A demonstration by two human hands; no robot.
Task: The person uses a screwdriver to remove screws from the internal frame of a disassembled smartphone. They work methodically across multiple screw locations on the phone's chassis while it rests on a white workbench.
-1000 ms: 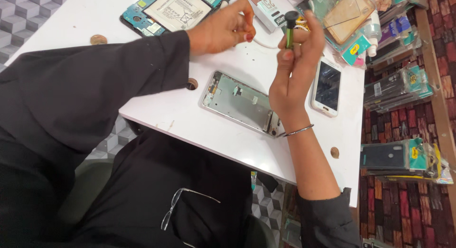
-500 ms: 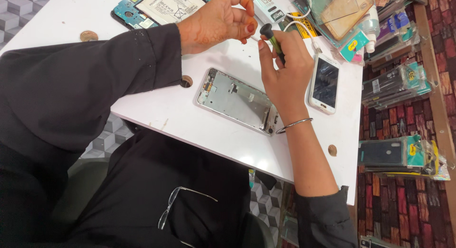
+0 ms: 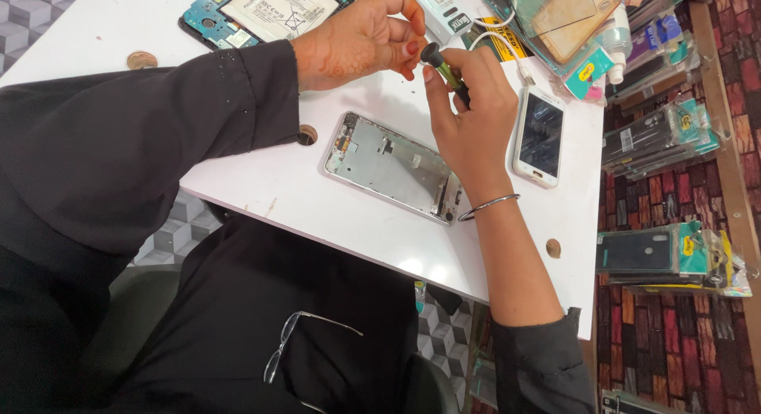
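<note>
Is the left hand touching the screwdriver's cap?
Touching. The head view shows the left hand fingertips meeting the screwdriver cap, held in the right hand.

A white smartphone lay face up on the white worktop, just right of the right hand, with a white cable running up from its top end. Beyond the left hand lay an opened phone, its battery and teal circuit board showing. Clear phone cases and packets sat piled beyond the right hand. Well right of that hand, packaged phone covers hung against a brick-patterned wall. A pair of glasses rested on dark cloth below both hands.
</note>
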